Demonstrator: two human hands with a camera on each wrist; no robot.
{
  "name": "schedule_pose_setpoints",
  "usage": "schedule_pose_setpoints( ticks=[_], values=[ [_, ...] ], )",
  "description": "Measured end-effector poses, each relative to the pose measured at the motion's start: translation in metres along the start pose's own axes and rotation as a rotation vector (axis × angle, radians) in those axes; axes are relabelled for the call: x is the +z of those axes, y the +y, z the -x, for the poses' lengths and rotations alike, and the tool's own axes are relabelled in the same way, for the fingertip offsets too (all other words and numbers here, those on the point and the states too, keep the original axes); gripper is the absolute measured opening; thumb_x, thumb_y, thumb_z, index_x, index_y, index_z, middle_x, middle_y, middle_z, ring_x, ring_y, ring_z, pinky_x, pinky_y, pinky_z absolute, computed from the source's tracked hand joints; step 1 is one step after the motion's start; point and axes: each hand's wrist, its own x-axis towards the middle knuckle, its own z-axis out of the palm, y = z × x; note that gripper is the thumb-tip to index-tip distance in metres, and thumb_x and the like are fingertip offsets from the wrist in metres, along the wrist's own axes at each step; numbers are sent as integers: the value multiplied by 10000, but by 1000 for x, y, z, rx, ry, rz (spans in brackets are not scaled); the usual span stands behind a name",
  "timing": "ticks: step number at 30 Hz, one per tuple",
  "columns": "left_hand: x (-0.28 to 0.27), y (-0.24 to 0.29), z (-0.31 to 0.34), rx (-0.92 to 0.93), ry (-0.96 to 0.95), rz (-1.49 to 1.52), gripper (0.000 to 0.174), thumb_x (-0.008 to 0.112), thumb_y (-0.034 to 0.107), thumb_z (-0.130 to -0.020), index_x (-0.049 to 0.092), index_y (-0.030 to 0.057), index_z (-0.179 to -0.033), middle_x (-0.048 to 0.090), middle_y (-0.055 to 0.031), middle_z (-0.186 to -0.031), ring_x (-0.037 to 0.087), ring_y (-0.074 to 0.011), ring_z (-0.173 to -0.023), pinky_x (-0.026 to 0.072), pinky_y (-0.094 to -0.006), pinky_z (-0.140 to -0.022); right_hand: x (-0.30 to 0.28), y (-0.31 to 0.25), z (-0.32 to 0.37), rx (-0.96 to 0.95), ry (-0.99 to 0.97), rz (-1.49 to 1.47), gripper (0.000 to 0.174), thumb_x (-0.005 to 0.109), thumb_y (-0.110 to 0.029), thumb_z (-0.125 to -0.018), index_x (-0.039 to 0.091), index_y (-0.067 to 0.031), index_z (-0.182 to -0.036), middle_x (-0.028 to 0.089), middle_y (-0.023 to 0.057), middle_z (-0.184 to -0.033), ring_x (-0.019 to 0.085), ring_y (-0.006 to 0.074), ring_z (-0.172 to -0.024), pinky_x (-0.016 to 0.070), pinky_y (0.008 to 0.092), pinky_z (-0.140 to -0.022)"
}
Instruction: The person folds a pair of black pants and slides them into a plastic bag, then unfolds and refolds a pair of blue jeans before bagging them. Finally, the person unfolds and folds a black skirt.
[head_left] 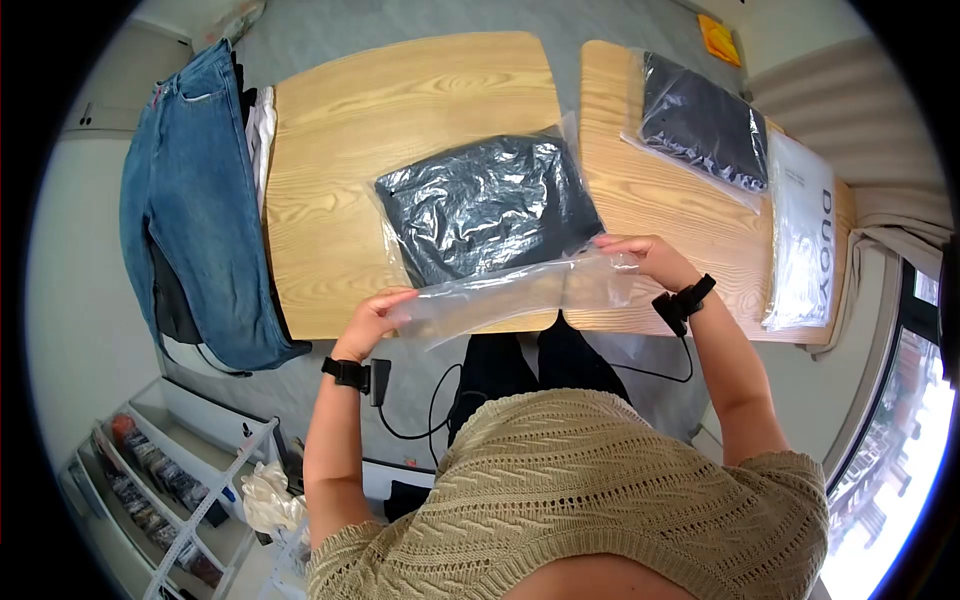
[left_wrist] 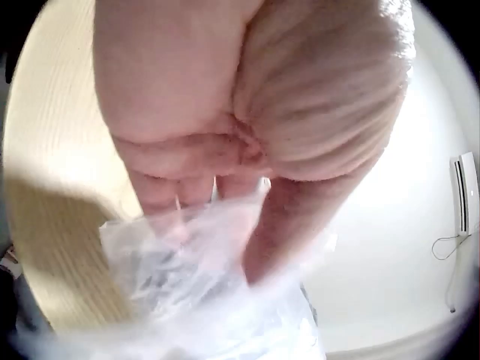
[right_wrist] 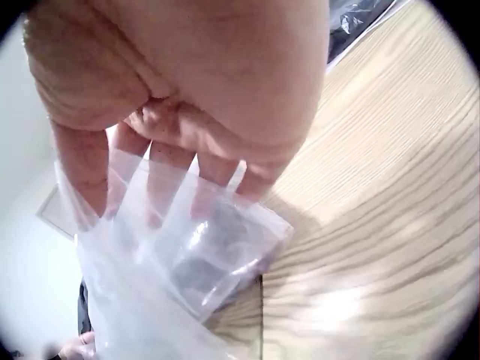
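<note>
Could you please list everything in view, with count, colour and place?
Clear bag: 1, transparent, mostly over left table
Folded cloth: 1, dark grey, inside it
Tables: 2, light wood, side by side
Bagged cloth: 1, near-black, on right table
Lettered packaging: count unclear, whitish, right table's end
Jeans: 1 pair, blue, over left table's edge
Pale cloth: count unclear, white, beside jeans
Packet: 1, yellow-orange, floor, far right
Curtain: 1, beige, right
Window: 1, bright, lower right
Rack: 1, white, lower left
Wrist cameras: 2, black, one per wrist
Knit top: 1, tan, lower centre
Left hand: 1, holding bag's left side
Right hand: 1, holding its right side
</note>
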Motion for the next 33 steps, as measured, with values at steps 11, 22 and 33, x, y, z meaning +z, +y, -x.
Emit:
schedule_pose_setpoints(
  ticks=[11, 22, 33],
  values=[
    [-18, -14, -73, -276, 330, 317, 424, 393, 352, -979, 606, 0, -876, 637, -87, -694, 626, -179, -610, 451, -256, -526, -1, 21, -81, 240, 431, -427, 410, 496, -341, -939, 590, 38, -812, 642, 129, -692, 637, 205, -609, 521, 282, -610],
    [7, -38, -23, -59, 481, 290, 337, 457, 343, -977, 584, 52, -862, 576, -10, -789, 517, -86, -714, 402, -221, -664, 15, 49, -34, -110, 532, -278, 298, 469, -267, -966, 618, -27, -870, 619, 26, -851, 553, 116, -760, 442, 258, -710],
    [35, -31, -18, -51, 570, 125, 347, 417, 320, -996, 505, 99, -743, 481, 12, -626, 445, -76, -548, 389, -225, -538, 58, 43, -35, 41, 927, 112, 357, 441, -249, -977, 568, 23, -781, 555, 84, -610, 495, 181, -573, 410, 334, -577]
  ],
)
